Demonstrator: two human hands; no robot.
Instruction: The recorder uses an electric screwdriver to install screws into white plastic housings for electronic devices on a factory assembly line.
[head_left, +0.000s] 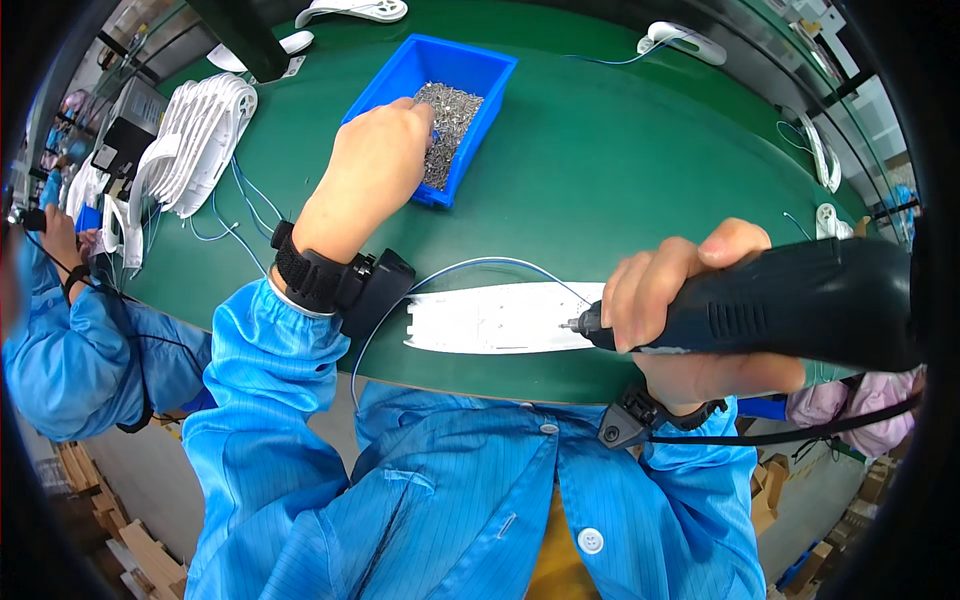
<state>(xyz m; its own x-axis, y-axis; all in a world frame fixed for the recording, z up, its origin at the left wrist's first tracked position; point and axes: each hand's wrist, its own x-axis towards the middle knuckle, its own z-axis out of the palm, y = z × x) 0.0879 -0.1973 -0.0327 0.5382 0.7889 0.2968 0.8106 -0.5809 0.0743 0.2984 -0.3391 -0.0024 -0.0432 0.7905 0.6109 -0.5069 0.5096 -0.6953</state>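
Note:
My left hand [385, 150] reaches over the near left wall of a blue bin [385, 78] full of small metal screws [450, 122]. Its fingers curl down at the screws, their tips mostly hidden; I cannot make out what is between them. In my closed right hand [672, 285] is a black electric screwdriver [790, 310], held sideways with its bit pointing left. Below the bit lies a long white plastic housing [480, 320] along the table's near edge. I cannot tell whether the bit touches it. A thin blue and white cable [470, 262] loops around the housing's far side.
On the green table [590, 150], a stack of white housings [205, 135] with loose cables stands at the left. Further white parts [685, 43] lie along the far and right edges. A dark post [240, 35] rises at the back left. Another person in blue [90, 340] works at left.

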